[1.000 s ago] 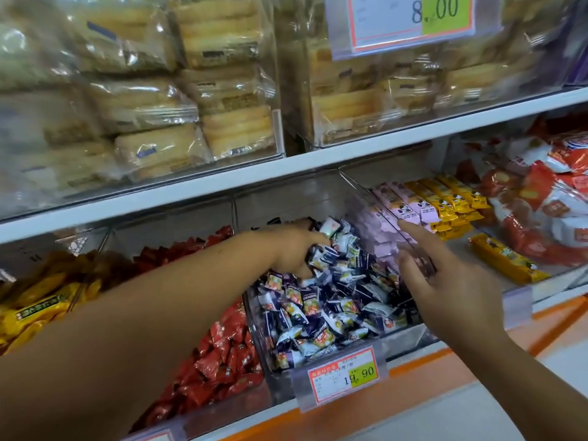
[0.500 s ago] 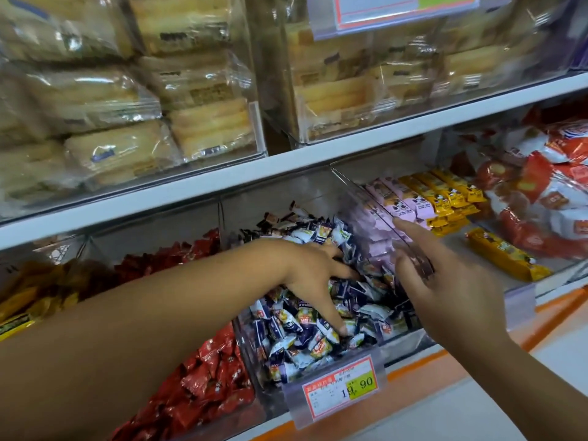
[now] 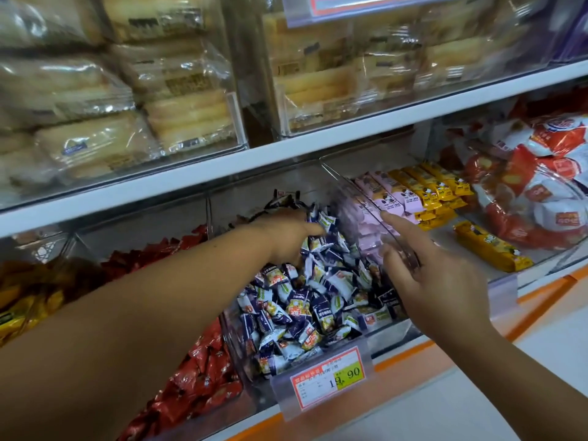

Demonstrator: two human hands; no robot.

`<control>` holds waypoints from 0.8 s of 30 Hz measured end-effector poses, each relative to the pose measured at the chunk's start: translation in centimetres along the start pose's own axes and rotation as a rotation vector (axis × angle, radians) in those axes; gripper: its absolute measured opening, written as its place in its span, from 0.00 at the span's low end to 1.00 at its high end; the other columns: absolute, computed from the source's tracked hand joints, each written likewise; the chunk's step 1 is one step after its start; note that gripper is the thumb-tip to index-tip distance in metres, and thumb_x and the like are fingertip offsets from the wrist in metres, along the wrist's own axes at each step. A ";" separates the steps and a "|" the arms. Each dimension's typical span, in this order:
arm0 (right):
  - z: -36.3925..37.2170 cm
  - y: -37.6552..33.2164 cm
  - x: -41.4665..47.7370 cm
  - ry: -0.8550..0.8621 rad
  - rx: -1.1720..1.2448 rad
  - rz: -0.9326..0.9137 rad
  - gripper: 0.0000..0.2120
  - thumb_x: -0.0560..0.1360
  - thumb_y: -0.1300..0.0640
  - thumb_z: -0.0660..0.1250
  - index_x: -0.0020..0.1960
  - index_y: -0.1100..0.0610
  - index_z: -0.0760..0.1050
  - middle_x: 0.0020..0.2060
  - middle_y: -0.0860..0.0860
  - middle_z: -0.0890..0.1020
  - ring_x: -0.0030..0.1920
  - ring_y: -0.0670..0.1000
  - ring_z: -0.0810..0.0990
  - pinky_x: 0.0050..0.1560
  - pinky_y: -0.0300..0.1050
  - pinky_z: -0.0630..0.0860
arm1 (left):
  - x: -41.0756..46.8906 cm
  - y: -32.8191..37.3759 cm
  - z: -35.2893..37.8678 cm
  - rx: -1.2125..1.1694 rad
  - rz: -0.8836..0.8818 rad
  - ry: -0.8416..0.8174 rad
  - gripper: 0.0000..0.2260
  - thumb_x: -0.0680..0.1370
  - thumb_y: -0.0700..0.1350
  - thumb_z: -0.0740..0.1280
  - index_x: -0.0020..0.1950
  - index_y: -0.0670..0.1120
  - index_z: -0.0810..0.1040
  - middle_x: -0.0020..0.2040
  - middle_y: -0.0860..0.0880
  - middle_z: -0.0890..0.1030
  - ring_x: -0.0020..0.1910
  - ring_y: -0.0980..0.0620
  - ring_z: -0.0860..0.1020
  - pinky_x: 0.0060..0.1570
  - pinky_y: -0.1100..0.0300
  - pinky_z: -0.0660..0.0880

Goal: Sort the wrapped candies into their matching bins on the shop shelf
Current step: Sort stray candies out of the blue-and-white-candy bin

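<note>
A clear bin [image 3: 386, 334] on the lower shelf is heaped with blue-and-white wrapped candies [image 3: 305, 300]. My left hand [image 3: 286, 233] reaches into the back of that heap, palm down with its fingers curled among the wrappers; whether it holds any I cannot tell. My right hand [image 3: 436, 281] grips the bin's clear right wall [image 3: 359, 202], thumb inside and index finger stretched along the top edge. To the left sits a bin of red wrapped candies [image 3: 203, 370]. Further left lie yellow wrapped candies [image 3: 19, 300].
Pink bars [image 3: 385, 195] and yellow bars [image 3: 436, 189] fill the bin to the right, with red-and-white packets [image 3: 541, 186] beyond. A price tag reading 19.90 [image 3: 327, 377] hangs on the bin front. Wrapped cakes [image 3: 178, 100] fill the upper shelf above a white shelf edge [image 3: 286, 154].
My left hand slid forward down the heap, then drew back up to the rear of the bin. The right hand stays on the bin wall. The view has tilted slightly down.
</note>
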State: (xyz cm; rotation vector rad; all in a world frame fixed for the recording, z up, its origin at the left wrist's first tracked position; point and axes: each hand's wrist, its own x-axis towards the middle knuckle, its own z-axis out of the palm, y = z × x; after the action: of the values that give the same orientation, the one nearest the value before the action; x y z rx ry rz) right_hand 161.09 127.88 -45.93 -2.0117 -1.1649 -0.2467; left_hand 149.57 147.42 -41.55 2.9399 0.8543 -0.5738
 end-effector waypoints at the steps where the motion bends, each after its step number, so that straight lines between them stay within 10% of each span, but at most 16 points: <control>1: 0.0 0.0 0.0 -0.002 0.000 0.001 0.19 0.76 0.48 0.64 0.67 0.41 0.73 0.29 0.50 0.80 0.30 0.56 0.77 0.30 0.48 0.75 | 0.0 -0.4 0.0 -0.057 -0.002 0.028 0.28 0.76 0.48 0.70 0.74 0.59 0.63 0.71 0.44 0.65 0.63 0.43 0.70 0.54 0.57 0.69; 10: -0.3 -0.1 0.1 -0.034 -0.037 0.007 0.20 0.76 0.46 0.62 0.68 0.39 0.71 0.26 0.47 0.76 0.28 0.54 0.75 0.29 0.43 0.68 | -3.3 -1.2 -2.3 -0.339 0.088 -0.053 0.33 0.72 0.57 0.73 0.74 0.63 0.63 0.78 0.54 0.57 0.74 0.52 0.61 0.70 0.60 0.59; 17: -0.4 -0.2 0.1 -0.044 -0.050 0.022 0.20 0.76 0.47 0.63 0.68 0.39 0.71 0.27 0.48 0.78 0.29 0.55 0.76 0.29 0.42 0.67 | -2.3 3.0 0.8 0.150 0.164 -0.202 0.41 0.68 0.68 0.69 0.76 0.64 0.52 0.79 0.57 0.42 0.77 0.46 0.36 0.70 0.32 0.54; 24: -0.5 -0.2 0.3 -0.074 -0.057 -0.003 0.20 0.76 0.45 0.61 0.68 0.39 0.70 0.28 0.50 0.79 0.30 0.57 0.77 0.28 0.43 0.62 | -0.1 -2.4 -1.0 -0.204 0.089 -0.053 0.34 0.71 0.50 0.75 0.74 0.58 0.65 0.75 0.49 0.62 0.71 0.47 0.65 0.68 0.54 0.65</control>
State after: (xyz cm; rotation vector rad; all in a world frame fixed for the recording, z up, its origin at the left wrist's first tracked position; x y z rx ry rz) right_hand 161.19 127.78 -45.36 -2.0849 -1.2189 -0.2113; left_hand 148.55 149.54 -40.36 2.7493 0.7256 -0.5225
